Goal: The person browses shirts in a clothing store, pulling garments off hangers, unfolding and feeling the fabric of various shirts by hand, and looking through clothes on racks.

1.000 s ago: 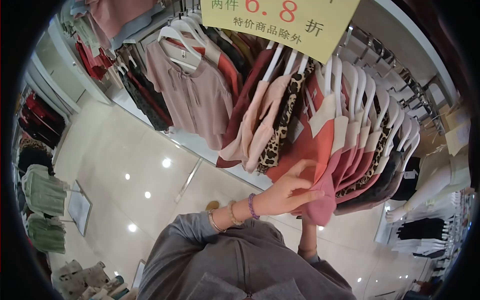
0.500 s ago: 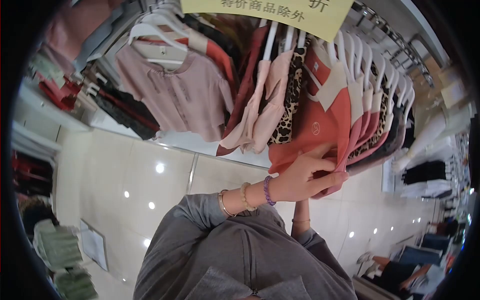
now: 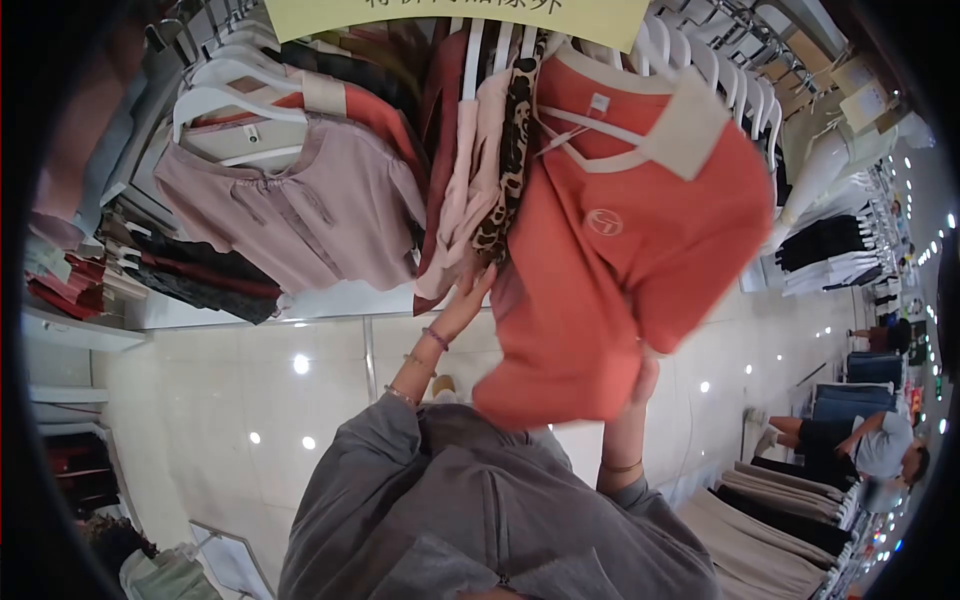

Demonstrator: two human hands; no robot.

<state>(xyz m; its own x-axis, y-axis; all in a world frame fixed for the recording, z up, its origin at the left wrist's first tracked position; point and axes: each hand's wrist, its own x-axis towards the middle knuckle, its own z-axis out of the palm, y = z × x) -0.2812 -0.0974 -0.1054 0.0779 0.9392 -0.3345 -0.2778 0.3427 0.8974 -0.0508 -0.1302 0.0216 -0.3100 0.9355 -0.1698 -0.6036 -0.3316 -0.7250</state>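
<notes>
A coral-red shirt with cream collar trim and a small round chest emblem hangs on a white hanger, its front swung out and its lower part blurred. My right hand grips the shirt's lower edge; most of the fingers are hidden behind the cloth. Left of the shirt, my left hand reaches up with fingers stretched out, by the lower end of a leopard-print garment and a pale pink garment. Whether it touches them I cannot tell.
A mauve blouse faces out at the left of the rack. A yellow sign hangs above. Trousers hang at lower right, near a person. A standing board is at lower left on the tiled floor.
The red shirt has been turned out and spread, facing me. My left hand has left its edge and moved left; my right hand now shows at the hem. The view has shifted right.
</notes>
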